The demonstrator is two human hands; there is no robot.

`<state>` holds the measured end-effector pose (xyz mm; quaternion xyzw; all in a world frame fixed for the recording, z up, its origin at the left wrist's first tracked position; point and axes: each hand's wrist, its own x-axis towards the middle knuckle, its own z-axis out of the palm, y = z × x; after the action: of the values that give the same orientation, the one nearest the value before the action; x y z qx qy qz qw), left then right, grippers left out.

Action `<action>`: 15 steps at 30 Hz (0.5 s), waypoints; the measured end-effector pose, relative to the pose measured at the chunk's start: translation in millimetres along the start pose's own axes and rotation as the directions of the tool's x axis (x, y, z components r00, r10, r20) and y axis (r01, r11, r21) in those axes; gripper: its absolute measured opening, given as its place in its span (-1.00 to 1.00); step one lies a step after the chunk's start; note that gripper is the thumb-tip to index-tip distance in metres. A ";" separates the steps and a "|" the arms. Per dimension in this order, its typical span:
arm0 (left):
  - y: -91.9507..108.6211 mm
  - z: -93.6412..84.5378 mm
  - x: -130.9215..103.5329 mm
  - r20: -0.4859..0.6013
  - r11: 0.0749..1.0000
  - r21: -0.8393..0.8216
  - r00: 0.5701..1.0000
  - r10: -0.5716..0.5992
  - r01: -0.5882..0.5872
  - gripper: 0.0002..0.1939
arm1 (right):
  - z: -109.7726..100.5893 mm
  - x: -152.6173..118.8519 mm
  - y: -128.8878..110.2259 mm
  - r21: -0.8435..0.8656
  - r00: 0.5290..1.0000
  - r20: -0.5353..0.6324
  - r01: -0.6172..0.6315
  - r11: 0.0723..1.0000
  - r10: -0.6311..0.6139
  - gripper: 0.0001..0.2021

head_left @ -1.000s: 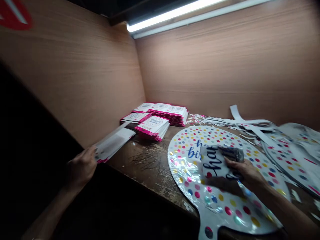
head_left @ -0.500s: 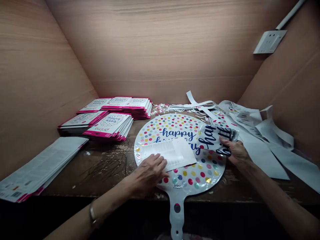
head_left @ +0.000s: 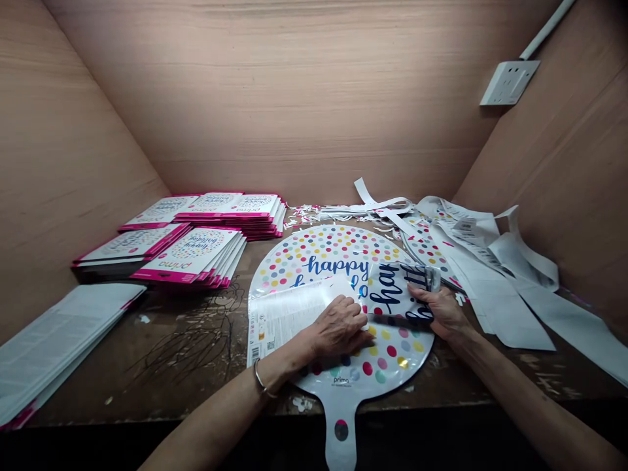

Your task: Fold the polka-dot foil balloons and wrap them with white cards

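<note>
A flat, round foil balloon with coloured dots and "happy birthday" lettering lies on the table, its tail hanging over the front edge. Over it, my left hand has curled fingers on the right end of a white printed packet, text and barcode side up. My right hand pinches a folded foil balloon with large dark blue letters by its right side. The left end of this folded balloon meets the packet's right end; my left fingers hide whether it is inside.
Stacks of pink-edged packets stand at the back left, with more packets fanned along the left edge. White paper strips and dotted foil lie at the right. A socket is on the wall.
My left hand has moved right along the packet to its end, and more of the packet's printed left side shows. The folded balloon and packet have come together. The camera view has shifted slightly.
</note>
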<state>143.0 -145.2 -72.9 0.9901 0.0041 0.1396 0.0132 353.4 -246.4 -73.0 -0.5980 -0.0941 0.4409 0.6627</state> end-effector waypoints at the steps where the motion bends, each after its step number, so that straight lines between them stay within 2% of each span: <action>1: 0.2 -0.1 0.0 -0.010 1.000 0.005 1.000 -0.009 0.009 -0.61 | 2.5 -0.3 -1.2 -0.003 1.000 0.004 0.004 1.000 -0.004 -0.69; 5: 1.8 2.1 0.3 -0.060 0.997 0.060 0.997 -0.039 0.043 -0.53 | 18.0 -1.7 -6.4 -0.086 0.998 0.028 0.067 0.994 -0.065 -0.67; 10: 3.4 3.7 -1.0 -0.089 0.993 0.109 0.995 -0.040 0.050 -0.55 | 40.5 -4.2 -1.4 -0.249 0.953 0.131 0.299 0.921 -0.274 -0.74; 12: 4.1 2.6 -1.3 -0.102 0.994 0.106 0.995 -0.023 0.034 -0.56 | 46.7 -5.8 2.5 -0.326 0.947 0.184 0.311 0.893 -0.263 -0.75; 15: 4.6 1.8 -1.8 -0.129 0.996 0.093 0.992 -0.002 0.014 -0.56 | 49.4 -5.8 8.1 -0.371 0.951 0.274 0.240 0.897 -0.141 -0.76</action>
<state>141.8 -149.9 -74.9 0.9786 0.0153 0.2026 -0.0329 313.9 -216.2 -64.5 -0.6508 -0.3203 0.4137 0.5502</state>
